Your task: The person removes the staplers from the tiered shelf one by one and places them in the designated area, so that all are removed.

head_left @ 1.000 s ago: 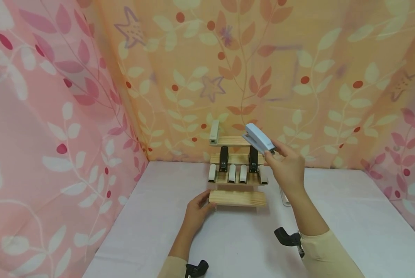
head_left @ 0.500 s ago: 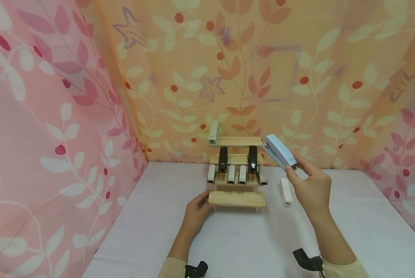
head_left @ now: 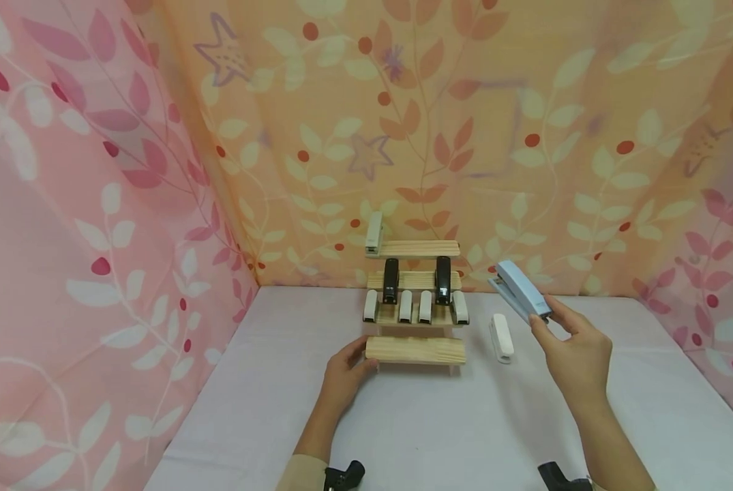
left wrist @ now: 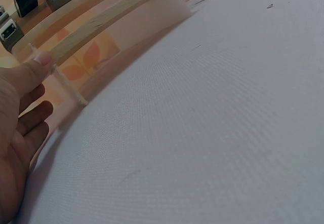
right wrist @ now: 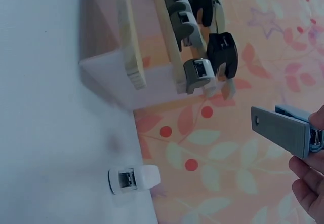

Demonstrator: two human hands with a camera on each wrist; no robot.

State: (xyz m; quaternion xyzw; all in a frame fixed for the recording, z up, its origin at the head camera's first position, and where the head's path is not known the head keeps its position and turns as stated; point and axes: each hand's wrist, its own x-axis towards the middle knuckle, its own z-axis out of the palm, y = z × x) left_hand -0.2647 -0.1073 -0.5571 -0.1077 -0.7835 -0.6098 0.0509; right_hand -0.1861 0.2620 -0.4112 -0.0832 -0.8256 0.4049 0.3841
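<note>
In my right hand I pinch a light blue stapler by its rear end, above the table and right of a tiered wooden stand. The right wrist view shows the flat grey underside of this stapler. My left hand holds the left end of the stand's lowest board, thumb at the front; in the left wrist view its thumb lies on the wooden board. Several small white staplers stand on the second tier, two black staplers on the third, and one pale stapler on top.
A white stapler lies on the white-covered table, right of the stand. Behind the stand hangs an orange floral cloth, with a pink one along the left side.
My right hand has carried the light blue stapler from the top of the stand to the right and down. The white stapler on the table has come into full view. My left hand stays put.
</note>
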